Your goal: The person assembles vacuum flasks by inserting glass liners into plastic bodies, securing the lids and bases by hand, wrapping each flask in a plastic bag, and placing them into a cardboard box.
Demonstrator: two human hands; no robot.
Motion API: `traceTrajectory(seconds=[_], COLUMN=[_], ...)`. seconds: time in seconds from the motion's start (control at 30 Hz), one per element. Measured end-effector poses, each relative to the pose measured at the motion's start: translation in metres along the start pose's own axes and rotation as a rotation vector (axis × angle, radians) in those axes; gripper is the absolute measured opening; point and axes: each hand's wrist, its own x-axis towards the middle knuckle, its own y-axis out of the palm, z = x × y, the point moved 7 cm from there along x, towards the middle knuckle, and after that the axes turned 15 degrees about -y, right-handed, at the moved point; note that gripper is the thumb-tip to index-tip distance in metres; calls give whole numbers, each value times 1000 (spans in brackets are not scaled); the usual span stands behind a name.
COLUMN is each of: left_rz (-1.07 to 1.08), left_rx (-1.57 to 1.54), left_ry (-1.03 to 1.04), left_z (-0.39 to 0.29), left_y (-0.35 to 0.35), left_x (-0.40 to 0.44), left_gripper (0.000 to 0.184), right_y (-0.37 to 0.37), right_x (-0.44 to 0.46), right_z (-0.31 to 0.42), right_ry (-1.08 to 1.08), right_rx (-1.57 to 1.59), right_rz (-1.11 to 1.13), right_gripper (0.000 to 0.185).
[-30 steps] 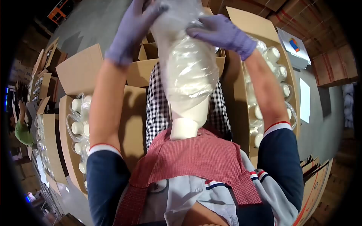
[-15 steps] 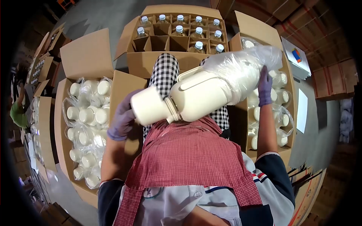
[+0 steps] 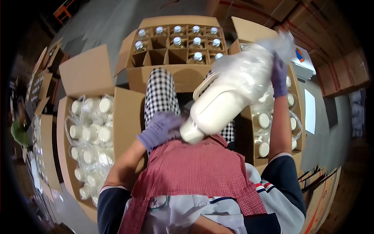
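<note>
Right now, a cream-coloured handled vacuum jug [image 3: 216, 111] lies aslant in the middle of the frame, its capped end pointing lower left, near the red checked apron [image 3: 194, 167]. A clear plastic bag [image 3: 253, 66] covers its upper-right part, while the cap [image 3: 191, 132], the handle [image 3: 203, 84] and much of the body lie outside the film. So the wrapping looks partial, with the lower-left end bare; whether the bag is going on or coming off, I cannot tell.

The left hand [image 3: 161, 126], in a purple glove, is beside the cap, its fingers too blurred to tell whether they touch or grip it. The right hand [image 3: 278, 76], also gloved, is against the bagged end, fingers bent up along the plastic; whether it pinches the film or merely props the jug is hidden.

At centre left, an open carton [image 3: 128, 121] holds rows of bagged, cream-capped jugs [image 3: 90, 133]; a similar carton [image 3: 277, 158] stands at centre right. At upper centre, a divided carton [image 3: 171, 78] has capped clear bottles [image 3: 198, 57] in many of its cells, though not all. A person in green [image 3: 19, 132] is at the far left edge.
</note>
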Motion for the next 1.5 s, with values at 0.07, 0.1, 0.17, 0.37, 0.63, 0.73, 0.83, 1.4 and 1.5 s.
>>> traceTrajectory(seconds=[0.07, 0.1, 0.17, 0.37, 0.63, 0.73, 0.83, 1.4, 1.5], left_rz=[156, -152, -767, -758, 669, 437, -333, 6, -251], left_rx=[64, -243, 0, -1233, 993, -219, -266, -888, -352], left_ry=[-62, -79, 170, -74, -66, 124, -60, -452, 258], left_z=[-18, -23, -76, 18, 47, 8, 12, 59, 43], left_y=[-33, -88, -196, -330, 24, -47, -203, -206, -227], left_x=[22, 41, 66, 148, 18, 18, 77, 246, 257], left_gripper=[29, 36, 69, 31, 41, 29, 42, 93, 87], right_y=[57, 94, 164, 181, 205, 224, 246, 244, 265], right_x=[33, 40, 41, 85, 71, 51, 58, 155, 156], right_z=[72, 107, 149, 162, 81, 27, 81, 43, 1], right_ry=[-121, -271, -481, -538, -249, -202, -432, -599, -445], right_rx=[-391, -602, -463, 146, 239, 248, 212, 237, 155], right_rz=[215, 290, 375, -27, 595, 479, 448, 538, 479], right_gripper=[45, 50, 50, 35, 37, 30, 22, 45, 51])
